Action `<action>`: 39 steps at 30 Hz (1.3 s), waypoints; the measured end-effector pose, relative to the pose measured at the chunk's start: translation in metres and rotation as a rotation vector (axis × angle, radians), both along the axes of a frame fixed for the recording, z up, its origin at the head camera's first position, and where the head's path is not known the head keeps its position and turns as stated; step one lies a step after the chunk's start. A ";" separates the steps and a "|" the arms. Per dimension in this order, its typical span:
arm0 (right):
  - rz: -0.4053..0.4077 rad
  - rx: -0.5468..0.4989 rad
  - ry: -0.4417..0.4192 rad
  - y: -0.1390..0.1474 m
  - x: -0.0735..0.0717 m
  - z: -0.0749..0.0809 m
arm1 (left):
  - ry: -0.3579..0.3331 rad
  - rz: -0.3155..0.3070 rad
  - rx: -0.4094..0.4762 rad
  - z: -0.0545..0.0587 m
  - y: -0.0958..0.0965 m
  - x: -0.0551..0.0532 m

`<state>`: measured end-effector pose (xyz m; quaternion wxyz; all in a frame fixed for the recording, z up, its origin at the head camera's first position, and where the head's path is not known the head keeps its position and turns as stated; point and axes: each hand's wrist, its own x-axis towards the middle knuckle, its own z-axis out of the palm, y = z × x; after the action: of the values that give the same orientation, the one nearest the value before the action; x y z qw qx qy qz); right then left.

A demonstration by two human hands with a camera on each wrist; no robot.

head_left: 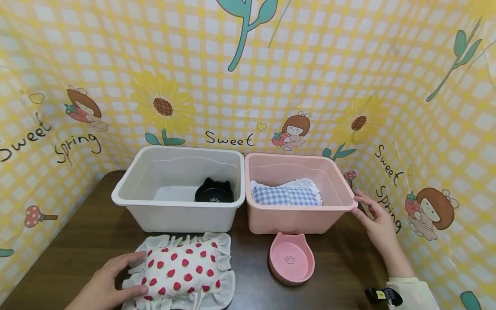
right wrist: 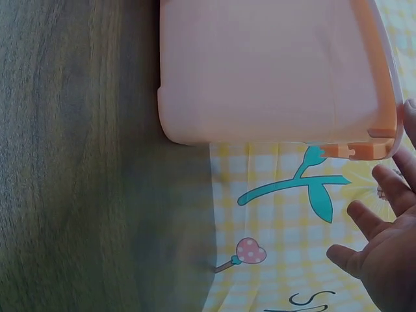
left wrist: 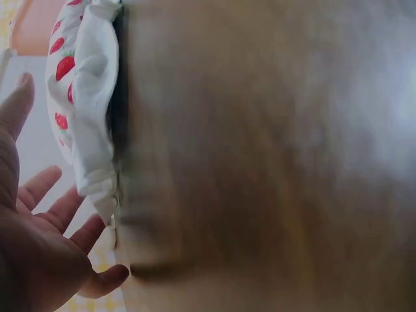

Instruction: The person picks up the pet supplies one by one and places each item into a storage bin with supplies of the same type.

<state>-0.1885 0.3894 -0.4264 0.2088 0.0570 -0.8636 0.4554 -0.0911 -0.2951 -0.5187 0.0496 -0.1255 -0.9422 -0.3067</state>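
On the table's near left lies a small white pillow (head_left: 180, 269) with a strawberry print and ruffled edges. My left hand (head_left: 106, 282) is at its left end, thumb and fingers spread apart; in the left wrist view the fingers (left wrist: 65, 208) extend beside the ruffle. At the far right, my right hand (head_left: 377, 224) touches the corner of the pink bin (head_left: 296, 221) with its fingertips. Its other fingers (right wrist: 367, 221) spread loosely outside the wall in the right wrist view. Inside the pink bin is a blue gingham pillow (head_left: 286, 193).
A white bin (head_left: 186, 217) stands left of the pink one, with a black cat-eared bowl (head_left: 214, 191) inside. In front of the pink bin sits a pink cat-eared bowl (head_left: 291, 260). Yellow checked cloth (head_left: 248, 94) hangs behind and along the sides of the dark wooden table (head_left: 85, 228).
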 end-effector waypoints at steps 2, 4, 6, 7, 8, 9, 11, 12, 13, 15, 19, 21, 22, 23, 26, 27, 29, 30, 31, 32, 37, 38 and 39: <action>0.013 -0.024 0.013 0.000 -0.001 -0.002 | -0.024 0.007 -0.013 0.001 0.004 0.000; 0.023 -0.039 0.037 -0.001 -0.002 -0.003 | -0.058 0.018 -0.020 0.002 0.007 -0.001; 0.031 -0.052 0.063 -0.001 -0.003 -0.004 | -0.090 0.032 -0.023 0.003 0.010 -0.001; 0.033 -0.059 0.075 -0.001 -0.004 -0.005 | -0.100 0.037 -0.019 0.004 0.011 -0.002; 0.034 -0.063 0.092 -0.001 -0.005 -0.006 | -0.104 0.041 -0.020 0.004 0.012 -0.002; 0.034 -0.068 0.110 -0.001 -0.005 -0.007 | -0.107 0.045 -0.023 0.004 0.012 -0.002; 0.035 -0.085 0.142 -0.002 -0.007 -0.008 | -0.106 0.058 -0.034 0.003 0.012 -0.002; 0.036 -0.095 0.158 -0.003 -0.008 -0.009 | -0.109 0.064 -0.039 0.003 0.012 -0.002; 0.038 -0.107 0.172 -0.003 -0.008 -0.010 | -0.112 0.071 -0.045 0.003 0.012 -0.001; 0.040 -0.128 0.193 -0.004 -0.010 -0.011 | -0.117 0.080 -0.053 0.003 0.012 -0.001; 0.037 -0.166 0.200 -0.004 -0.011 -0.014 | -0.132 0.098 -0.050 0.005 0.014 -0.001; 0.026 -0.178 0.190 -0.004 -0.011 -0.015 | -0.152 0.107 -0.038 0.007 0.017 -0.001; 0.020 -0.184 0.179 -0.004 -0.011 -0.016 | -0.169 0.112 -0.030 0.008 0.018 -0.001; 0.015 -0.190 0.167 -0.004 -0.010 -0.017 | -0.186 0.117 -0.021 0.009 0.018 -0.002; -0.003 -0.206 0.132 -0.003 -0.007 -0.018 | -0.266 0.135 0.016 0.014 0.021 -0.004; -0.007 -0.212 0.123 -0.003 -0.006 -0.019 | -0.291 0.146 0.024 0.016 0.022 -0.005; -0.011 -0.223 0.116 -0.003 -0.005 -0.019 | -0.335 0.163 0.053 0.019 0.024 -0.007; -0.013 -0.228 0.116 -0.003 -0.004 -0.020 | -0.350 0.173 0.063 0.020 0.025 -0.008; -0.013 -0.229 0.115 -0.003 -0.004 -0.019 | -0.358 0.180 0.077 0.021 0.026 -0.008; -0.014 -0.224 0.116 -0.003 -0.005 -0.019 | -0.363 0.186 0.088 0.021 0.027 -0.008; -0.004 -0.212 0.117 -0.003 -0.007 -0.018 | -0.364 0.207 0.124 0.023 0.030 -0.007; -0.003 -0.212 0.117 -0.003 -0.007 -0.018 | -0.364 0.209 0.131 0.024 0.030 -0.006; 0.001 -0.220 0.117 -0.003 -0.008 -0.018 | -0.366 0.210 0.138 0.024 0.031 -0.006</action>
<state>-0.1963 0.3864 -0.4444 0.2639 0.0606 -0.7946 0.5434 -0.0970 -0.2646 -0.4950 -0.0821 0.0346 -0.9202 -0.3813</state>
